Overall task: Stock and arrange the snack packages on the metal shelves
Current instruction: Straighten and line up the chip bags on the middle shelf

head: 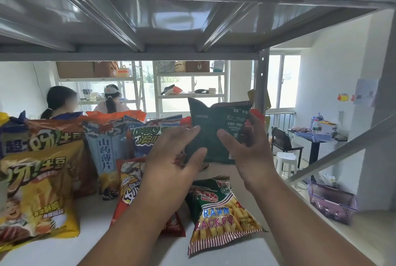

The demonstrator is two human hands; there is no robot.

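At the far left of the white shelf [64, 250] a yellow chip bag [36, 197] leans toward me, big Chinese letters across its top and a cartoon child's face low on its front. Behind it stands an orange and purple bag [42, 135] printed with the same sort of bold white characters. Next comes a pale blue bag [107, 150] standing upright, with 山药薄片 running down a white strip on its front. Behind and to the right of it a blue bag [150, 135] shows "HONEY" in yellow letters before my hand hides the rest. In front, a red bag [128, 182] reads "BUGLES" in small print, and my left forearm crosses over it. My left hand [171, 158] has its fingers spread and straight, the fingertips touching the left side of a dark green bag [212, 128]. That bag stands upright toward the back of the shelf with its back panel facing me; the white print there is too small to read. My right hand [248, 148] pinches its right edge, thumb in front and fingers curled behind. Below my hands a green and yellow bag [220, 216] lies flat near the front edge, marked "PRAWN CRACKERS" with a red prawn drawn above the words. At the far right, beyond the shelf, a purple basket [332, 203] sits lower down.
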